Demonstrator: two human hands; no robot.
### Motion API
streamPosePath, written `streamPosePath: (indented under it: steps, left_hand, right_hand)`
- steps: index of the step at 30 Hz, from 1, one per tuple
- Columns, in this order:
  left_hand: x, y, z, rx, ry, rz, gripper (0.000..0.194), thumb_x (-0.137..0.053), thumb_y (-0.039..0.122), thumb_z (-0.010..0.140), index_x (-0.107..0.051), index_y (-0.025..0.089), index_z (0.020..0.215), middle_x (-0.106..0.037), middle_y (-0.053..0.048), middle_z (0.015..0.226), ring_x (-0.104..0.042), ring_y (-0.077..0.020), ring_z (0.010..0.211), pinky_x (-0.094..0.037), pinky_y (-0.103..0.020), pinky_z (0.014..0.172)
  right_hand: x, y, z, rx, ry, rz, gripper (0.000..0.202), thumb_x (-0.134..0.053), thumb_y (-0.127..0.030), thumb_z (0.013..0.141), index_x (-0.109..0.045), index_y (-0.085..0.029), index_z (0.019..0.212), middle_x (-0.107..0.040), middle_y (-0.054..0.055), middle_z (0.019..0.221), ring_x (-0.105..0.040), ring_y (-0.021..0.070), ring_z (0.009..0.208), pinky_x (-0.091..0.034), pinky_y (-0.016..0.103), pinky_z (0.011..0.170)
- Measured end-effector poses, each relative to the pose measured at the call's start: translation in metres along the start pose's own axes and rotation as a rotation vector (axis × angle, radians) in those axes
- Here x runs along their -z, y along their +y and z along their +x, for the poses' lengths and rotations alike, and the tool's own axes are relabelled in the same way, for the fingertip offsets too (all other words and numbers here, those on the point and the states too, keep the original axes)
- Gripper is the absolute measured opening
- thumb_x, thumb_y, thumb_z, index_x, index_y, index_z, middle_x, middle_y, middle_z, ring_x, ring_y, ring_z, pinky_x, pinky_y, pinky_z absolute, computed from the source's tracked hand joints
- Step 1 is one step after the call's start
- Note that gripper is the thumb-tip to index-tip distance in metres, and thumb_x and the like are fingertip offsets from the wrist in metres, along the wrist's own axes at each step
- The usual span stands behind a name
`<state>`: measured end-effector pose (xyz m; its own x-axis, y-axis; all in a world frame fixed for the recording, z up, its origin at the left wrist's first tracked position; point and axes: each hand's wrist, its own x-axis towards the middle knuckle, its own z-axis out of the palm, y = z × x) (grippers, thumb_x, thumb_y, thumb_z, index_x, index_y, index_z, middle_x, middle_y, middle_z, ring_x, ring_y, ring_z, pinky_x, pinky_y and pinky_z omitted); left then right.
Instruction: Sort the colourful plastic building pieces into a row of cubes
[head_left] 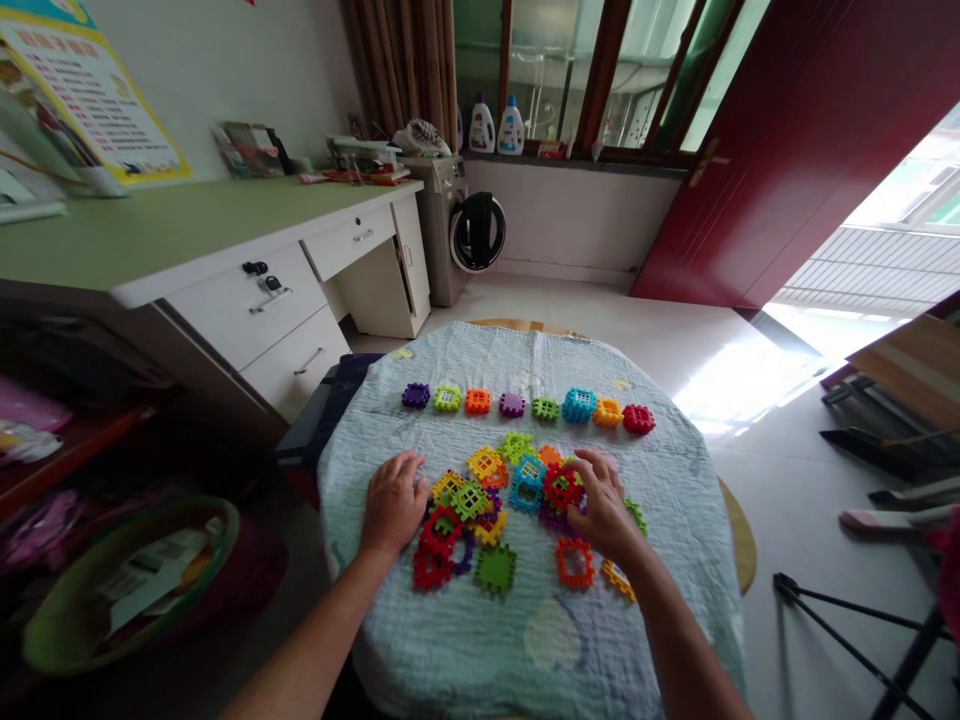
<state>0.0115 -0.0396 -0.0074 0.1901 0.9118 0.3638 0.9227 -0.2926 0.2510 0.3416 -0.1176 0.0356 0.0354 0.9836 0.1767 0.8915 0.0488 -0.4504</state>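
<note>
My left hand (pixel 394 502) rests at the left side of a loose pile of plastic lattice pieces, beside a yellow piece (pixel 448 487) and a red piece (pixel 433 567). On the right, my right hand (pixel 602 500) has its thumb and fingers around the edge of a red piece (pixel 561 487), next to a blue block (pixel 527 483). A green square (pixel 496 569) and an orange-red frame (pixel 575 563) lie flat nearer me. Beyond the pile, several small blocks stand in a row, from a dark purple one (pixel 415 395) to a red one (pixel 639 419).
A pale blue cloth (pixel 420 650) covers the round table. To the left stand a desk (pixel 225 215) with drawers and a basket (pixel 217 590). A washing machine (pixel 442 230) is at the back, a red door (pixel 720 150) and a black tripod (pixel 840 610) at the right.
</note>
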Motion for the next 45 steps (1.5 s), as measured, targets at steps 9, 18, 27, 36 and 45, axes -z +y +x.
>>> streamPosePath:
  steps: [9, 18, 27, 36, 45]
  left_hand:
    - [-0.002, -0.001, 0.0, -0.002, 0.0, 0.005, 0.031, -0.047, 0.023, 0.086, -0.062, 0.016, 0.112, -0.062, -0.013, 0.121, -0.055, -0.0271, 0.114, -0.043, -0.044, 0.101]
    - [-0.001, -0.001, 0.0, 0.005, 0.004, -0.011, 0.031, -0.046, 0.024, 0.085, -0.062, 0.016, 0.111, -0.062, -0.013, 0.12, -0.055, -0.0271, 0.115, -0.043, -0.044, 0.102]
    - [-0.001, -0.001, 0.0, 0.005, 0.007, -0.012, 0.031, -0.047, 0.024, 0.085, -0.062, 0.017, 0.111, -0.062, -0.012, 0.12, -0.055, -0.0269, 0.114, -0.043, -0.044, 0.101]
    - [-0.002, -0.002, 0.0, -0.012, 0.014, -0.003, 0.031, -0.047, 0.024, 0.085, -0.063, 0.016, 0.11, -0.062, -0.013, 0.119, -0.056, -0.0273, 0.114, -0.043, -0.044, 0.101]
    - [-0.005, -0.006, 0.0, -0.038, 0.029, -0.001, 0.03, -0.046, 0.026, 0.086, -0.062, 0.016, 0.11, -0.063, -0.013, 0.118, -0.056, -0.0276, 0.113, -0.044, -0.045, 0.1]
  right_hand:
    - [-0.006, 0.013, 0.016, -0.057, -0.076, -0.084, 0.065, -0.047, -0.004, 0.064, -0.059, -0.025, 0.124, -0.048, 0.008, 0.135, -0.037, 0.0284, 0.131, -0.03, 0.048, 0.107]
    - [-0.008, 0.003, 0.021, -0.057, -0.154, -0.104, 0.058, -0.069, -0.036, 0.07, -0.057, -0.024, 0.126, -0.047, 0.011, 0.136, -0.038, 0.0335, 0.127, -0.03, 0.05, 0.106]
    - [-0.003, 0.006, 0.025, -0.061, -0.187, -0.127, 0.051, -0.066, -0.031, 0.072, -0.06, -0.027, 0.122, -0.05, 0.009, 0.132, -0.041, 0.0317, 0.123, -0.032, 0.049, 0.102]
    - [-0.01, 0.008, 0.026, -0.051, -0.193, -0.09, 0.053, -0.067, -0.028, 0.069, -0.06, -0.026, 0.121, -0.051, 0.009, 0.127, -0.044, 0.0294, 0.116, -0.034, 0.045, 0.098]
    - [0.006, 0.019, 0.033, -0.044, -0.016, -0.01, 0.043, -0.063, -0.023, 0.067, -0.063, -0.023, 0.11, -0.056, 0.007, 0.106, -0.051, 0.0251, 0.1, -0.041, 0.041, 0.092]
